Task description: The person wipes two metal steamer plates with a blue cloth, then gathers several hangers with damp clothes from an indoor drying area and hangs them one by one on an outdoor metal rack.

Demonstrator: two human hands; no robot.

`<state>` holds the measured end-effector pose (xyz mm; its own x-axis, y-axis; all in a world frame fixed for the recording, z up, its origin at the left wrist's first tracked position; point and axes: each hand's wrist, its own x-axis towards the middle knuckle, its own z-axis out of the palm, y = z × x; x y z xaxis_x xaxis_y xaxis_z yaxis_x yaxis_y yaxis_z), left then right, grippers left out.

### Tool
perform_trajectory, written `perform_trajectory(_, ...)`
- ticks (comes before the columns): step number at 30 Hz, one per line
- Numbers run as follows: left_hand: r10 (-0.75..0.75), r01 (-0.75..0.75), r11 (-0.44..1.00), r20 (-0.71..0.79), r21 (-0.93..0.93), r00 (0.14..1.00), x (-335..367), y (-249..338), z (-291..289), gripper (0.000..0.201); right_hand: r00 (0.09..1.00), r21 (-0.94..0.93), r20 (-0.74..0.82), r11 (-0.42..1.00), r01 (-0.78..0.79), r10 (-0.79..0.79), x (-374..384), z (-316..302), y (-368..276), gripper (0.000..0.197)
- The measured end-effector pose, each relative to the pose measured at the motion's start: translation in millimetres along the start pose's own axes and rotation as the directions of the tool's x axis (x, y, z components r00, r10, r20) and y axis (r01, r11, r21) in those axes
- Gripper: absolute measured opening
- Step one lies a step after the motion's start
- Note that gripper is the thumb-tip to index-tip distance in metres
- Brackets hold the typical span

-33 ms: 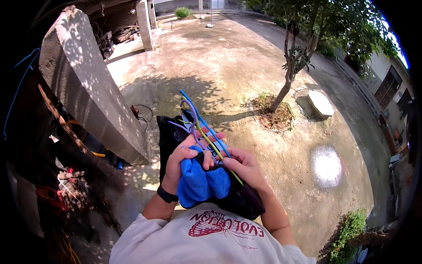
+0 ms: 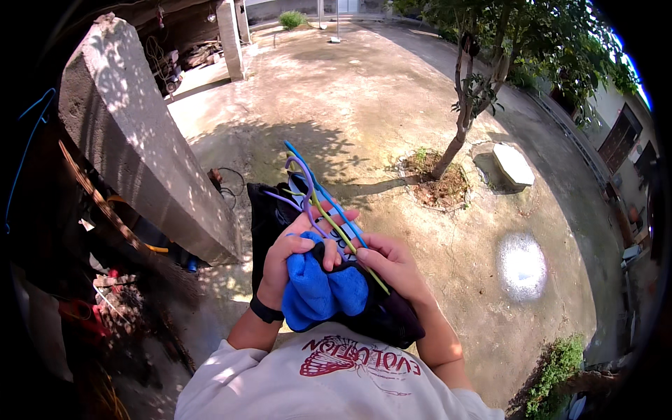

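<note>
In front of my chest, my left hand (image 2: 285, 260) is closed around a fuzzy blue cloth (image 2: 315, 290), thumb on top and fingertips showing past its dark edge. A purple hanger (image 2: 308, 183), a yellow-green hanger (image 2: 338, 231) and a blue hanger (image 2: 323, 190) rise in a bundle from between my hands, tips pointing away to the upper left. My right hand (image 2: 386, 262) pinches the yellow-green hanger beside the blue one's lower end. Black fabric (image 2: 262, 224) with white print hangs behind and beneath both hands; its full shape is hidden.
A concrete pillar (image 2: 140, 133) stands close on my left, with a broom (image 2: 168, 273) beside it. Ahead right, a tree (image 2: 455, 140) grows from a soil patch near a pale slab (image 2: 512, 165). A green shrub (image 2: 556, 374) is at lower right. Concrete ground (image 2: 350, 84) stretches ahead.
</note>
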<state>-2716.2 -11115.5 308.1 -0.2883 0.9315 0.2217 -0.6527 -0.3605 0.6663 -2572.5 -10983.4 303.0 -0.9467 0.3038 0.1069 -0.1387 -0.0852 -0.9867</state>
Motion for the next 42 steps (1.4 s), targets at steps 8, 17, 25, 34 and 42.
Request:
perform_trajectory(8, 0.246, -0.227, 0.963, -0.129, 0.145, 0.961, 185, 23, -69, 0.073, 0.944, 0.179, 0.328, 0.981, -0.077, 0.014, 210, -140, 4, 0.028)
perform_trajectory(17, 0.548, -0.459, 0.828, -0.288, 0.323, 0.785, 385, 65, -157, 0.072, 0.764, 0.150, 0.641, 0.988, -0.032, -0.072, 477, -256, 9, 0.015)
perform_trajectory(25, 0.538, -0.472, 0.839, -0.290, 0.270, 0.792, 577, 100, -281, 0.073, 0.791, 0.049, 0.611, 0.999, -0.017, -0.017, 673, -362, 21, 0.016)
perform_trajectory(34, 0.309, -0.294, 0.950, -0.195, 0.101, 0.931, 856, 170, -438, 0.079, 0.952, -0.080, 0.298, 0.996, -0.048, 0.070, 906, -503, 23, 0.018)
perform_trajectory(42, 0.202, -0.181, 0.976, -0.181, 0.124, 0.963, 1087, 194, -522, 0.080, 0.981, 0.071, 0.190, 0.997, -0.035, 0.021, 1075, -646, 35, 0.022)
